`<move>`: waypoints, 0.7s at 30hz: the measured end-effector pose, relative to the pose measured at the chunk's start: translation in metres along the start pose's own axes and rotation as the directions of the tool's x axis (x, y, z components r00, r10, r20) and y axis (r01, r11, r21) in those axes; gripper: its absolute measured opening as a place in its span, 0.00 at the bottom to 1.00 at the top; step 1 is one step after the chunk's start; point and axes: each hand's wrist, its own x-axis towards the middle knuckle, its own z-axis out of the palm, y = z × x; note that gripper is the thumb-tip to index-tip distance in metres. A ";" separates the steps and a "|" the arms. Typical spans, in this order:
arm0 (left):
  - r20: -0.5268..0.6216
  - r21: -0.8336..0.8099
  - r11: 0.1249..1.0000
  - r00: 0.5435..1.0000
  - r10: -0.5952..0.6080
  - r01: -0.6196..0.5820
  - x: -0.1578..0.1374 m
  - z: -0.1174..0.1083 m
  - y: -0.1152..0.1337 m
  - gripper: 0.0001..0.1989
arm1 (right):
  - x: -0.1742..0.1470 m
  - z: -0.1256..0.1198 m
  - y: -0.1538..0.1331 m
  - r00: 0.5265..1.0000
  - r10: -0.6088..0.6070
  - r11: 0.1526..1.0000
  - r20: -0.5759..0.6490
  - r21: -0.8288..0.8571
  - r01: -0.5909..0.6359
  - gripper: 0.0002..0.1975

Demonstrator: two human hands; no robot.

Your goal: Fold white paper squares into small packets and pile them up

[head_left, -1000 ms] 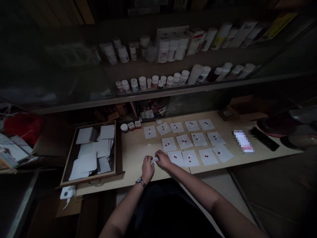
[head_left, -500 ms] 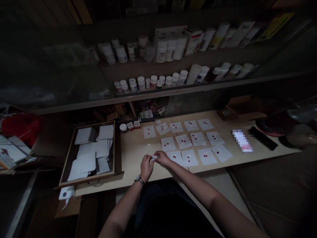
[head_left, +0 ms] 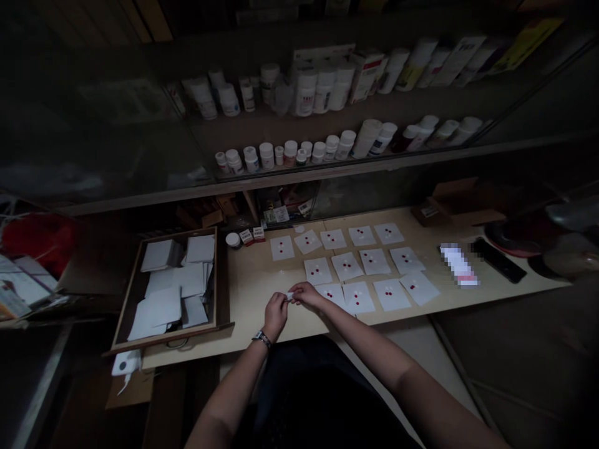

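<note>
Between them, my left hand (head_left: 276, 313) and my right hand (head_left: 306, 294) pinch a small folded white paper packet (head_left: 289, 296) just above the front part of the table. The fingers of both hands are closed on its edges, and whatever is inside the paper is hidden. To the right, several white paper squares (head_left: 347, 266) lie flat in rows, each with a few red and white pills on it. The square nearest my right hand (head_left: 333, 293) is partly covered by the forearm.
On the left, an open wooden drawer (head_left: 225, 326) holds stacks of white paper. A white-lidded jar (head_left: 233, 241) and small boxes (head_left: 258, 234) stand behind. Shelves above carry several pill bottles (head_left: 266, 156). A dark phone (head_left: 500, 259) and cardboard box (head_left: 452, 199) sit right.
Both hands stay together at the packet, with only slight finger movement around the folded paper. The paper squares and the drawer have not moved.
</note>
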 end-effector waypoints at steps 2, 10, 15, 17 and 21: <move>0.002 0.027 1.000 1.000 0.006 -0.006 -0.001 -0.001 0.000 0.06 | 0.000 0.001 0.000 1.000 0.000 1.000 -0.016 -0.012 0.000 0.08; 0.092 0.210 0.978 0.996 -0.004 -0.016 0.000 0.000 0.000 0.08 | 0.001 0.005 0.003 0.991 -0.095 0.994 -0.097 -0.070 0.088 0.09; 0.067 0.179 0.983 0.998 0.022 -0.034 0.003 0.001 -0.001 0.08 | 0.003 0.004 0.007 0.985 -0.139 0.989 -0.104 -0.069 0.132 0.10; 0.052 0.159 0.987 0.998 0.023 -0.031 0.005 0.002 -0.001 0.08 | 0.004 0.004 0.009 0.979 -0.174 0.983 -0.111 -0.077 0.166 0.10; 0.033 0.124 0.992 0.999 0.020 -0.024 0.007 0.004 -0.001 0.07 | 0.007 0.004 0.012 0.965 -0.233 0.969 -0.117 -0.115 0.220 0.09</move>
